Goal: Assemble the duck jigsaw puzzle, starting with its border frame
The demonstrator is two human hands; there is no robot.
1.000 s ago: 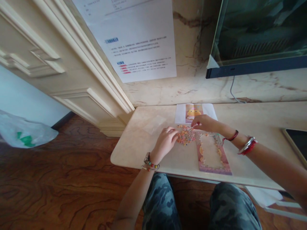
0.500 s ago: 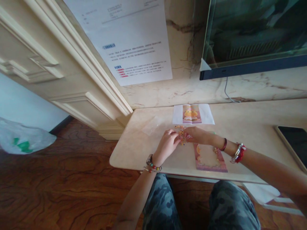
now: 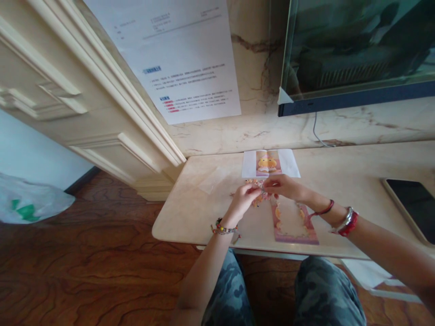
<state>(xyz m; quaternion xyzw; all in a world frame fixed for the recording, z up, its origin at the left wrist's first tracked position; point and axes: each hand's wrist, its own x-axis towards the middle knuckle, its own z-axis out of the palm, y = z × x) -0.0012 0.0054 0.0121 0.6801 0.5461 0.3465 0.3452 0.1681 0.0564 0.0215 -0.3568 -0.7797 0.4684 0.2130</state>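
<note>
Over a heap of small pink and orange pieces, some with clear edges, my two hands meet with their fingertips close together. My left hand is closed in a pinch at the left of the heap. From the right, my right hand pinches at the same spot. What lies between the fingertips is too small to make out. Just below my right hand lies a pink card with a decorated border and pale middle. Behind the heap, a creased white sheet bears a picture of a yellow character.
A clear plastic bag lies left of the heap on the pale tabletop. A dark-screened tablet rests at the right. A printed sheet and a screen are on the wall behind; a cable hangs down.
My hands have drawn together over the heap, fingertips now nearly touching. My right hand has lifted and turned so its fingers show. The view has shifted slightly.
</note>
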